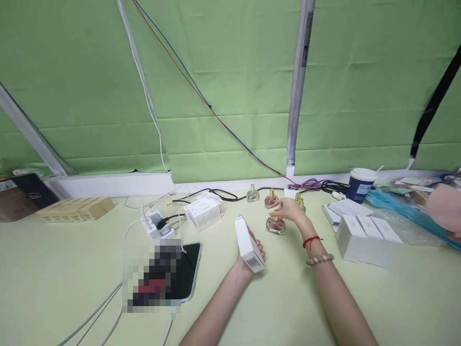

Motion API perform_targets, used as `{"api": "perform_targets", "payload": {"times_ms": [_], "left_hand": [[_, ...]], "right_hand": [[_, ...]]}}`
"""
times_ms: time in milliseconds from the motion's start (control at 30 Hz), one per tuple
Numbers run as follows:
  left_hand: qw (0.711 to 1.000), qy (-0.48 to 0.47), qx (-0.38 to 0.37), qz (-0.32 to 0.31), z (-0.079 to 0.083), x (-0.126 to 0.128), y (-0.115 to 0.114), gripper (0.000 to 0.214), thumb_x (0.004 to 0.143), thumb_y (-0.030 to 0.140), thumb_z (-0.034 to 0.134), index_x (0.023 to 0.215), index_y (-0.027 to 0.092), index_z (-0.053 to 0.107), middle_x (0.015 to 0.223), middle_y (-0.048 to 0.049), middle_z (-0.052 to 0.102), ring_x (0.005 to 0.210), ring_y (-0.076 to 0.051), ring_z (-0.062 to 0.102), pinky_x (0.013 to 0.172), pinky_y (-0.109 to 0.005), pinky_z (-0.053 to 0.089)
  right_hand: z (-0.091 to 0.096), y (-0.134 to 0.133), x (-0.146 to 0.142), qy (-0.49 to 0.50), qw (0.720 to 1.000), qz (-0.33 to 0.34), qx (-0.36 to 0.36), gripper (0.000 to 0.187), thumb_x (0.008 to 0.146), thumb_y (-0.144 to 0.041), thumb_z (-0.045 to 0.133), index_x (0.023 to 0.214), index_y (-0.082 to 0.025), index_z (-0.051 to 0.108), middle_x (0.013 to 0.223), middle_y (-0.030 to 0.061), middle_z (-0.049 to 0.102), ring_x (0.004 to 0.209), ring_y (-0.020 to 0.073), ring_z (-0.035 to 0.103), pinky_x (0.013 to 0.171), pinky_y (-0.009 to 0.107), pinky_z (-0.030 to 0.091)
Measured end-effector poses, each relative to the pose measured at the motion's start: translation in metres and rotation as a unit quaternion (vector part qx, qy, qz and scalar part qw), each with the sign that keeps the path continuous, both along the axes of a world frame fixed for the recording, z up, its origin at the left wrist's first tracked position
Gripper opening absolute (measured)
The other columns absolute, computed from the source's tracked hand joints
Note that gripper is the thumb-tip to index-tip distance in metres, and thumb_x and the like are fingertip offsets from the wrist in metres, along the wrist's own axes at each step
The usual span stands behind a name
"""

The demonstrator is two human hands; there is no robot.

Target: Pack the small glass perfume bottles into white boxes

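Note:
My left hand is wrapped round a small white box, which it holds tilted above the table. My right hand reaches over several small glass bottles that look like perfume bottles. Its thumb and fingers are closed at the gold neck of the nearest perfume bottle, which is round with a pinkish tint. Just behind stands a similar pink bottle. A clear bottle without a gold neck is farther left. More gold-necked bottles are partly hidden behind my right hand.
White boxes stand on the right, near a dark blue cup with a white lid. To the left are more white boxes, a power strip, a tablet with cables, and a row of tan boxes.

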State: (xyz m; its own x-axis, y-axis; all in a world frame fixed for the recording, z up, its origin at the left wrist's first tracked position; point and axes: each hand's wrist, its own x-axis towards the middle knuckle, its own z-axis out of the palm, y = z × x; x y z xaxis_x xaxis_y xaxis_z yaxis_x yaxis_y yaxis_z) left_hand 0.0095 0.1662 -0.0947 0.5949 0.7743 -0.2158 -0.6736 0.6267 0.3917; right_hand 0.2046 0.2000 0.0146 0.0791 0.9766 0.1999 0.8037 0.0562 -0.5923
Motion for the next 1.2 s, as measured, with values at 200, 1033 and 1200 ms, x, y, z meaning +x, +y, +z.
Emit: {"api": "perform_targets", "payload": {"times_ms": [200,1033,1200], "left_hand": [[0.999,0.027,-0.018,0.018,0.016,0.003,-0.008,0.017,0.077,0.030,0.053,0.070,0.015,0.053,0.055,0.0000,0.048,0.046,-0.012,0.049,0.044,-0.022,0.036],[0.793,0.422,0.300,0.321,0.042,-0.007,0.003,0.054,0.078,0.065,0.039,0.100,0.017,0.053,0.094,-0.0063,0.061,0.087,-0.018,0.058,0.074,-0.027,0.046],[0.777,0.413,0.329,0.343,0.045,-0.007,0.001,0.050,0.071,0.058,0.056,0.099,0.018,0.048,0.098,-0.0069,0.058,0.085,-0.017,0.057,0.071,-0.026,0.046]], "right_hand": [[0.004,-0.003,-0.009,-0.007,0.999,-0.037,-0.039,0.038,0.064,-0.033,0.067,0.098,-0.016,0.066,0.065,0.0031,0.067,0.061,0.0164,0.063,0.062,0.024,0.045],[0.007,-0.008,0.001,-0.040,0.985,0.159,-0.049,0.055,0.061,0.000,0.057,0.113,-0.015,0.058,0.111,0.0087,0.061,0.091,0.0180,0.059,0.075,0.026,0.046],[0.007,-0.010,0.003,-0.038,0.988,0.139,-0.062,0.062,0.059,-0.012,0.068,0.119,-0.013,0.053,0.120,0.0122,0.055,0.104,0.0210,0.054,0.086,0.027,0.043]]}}
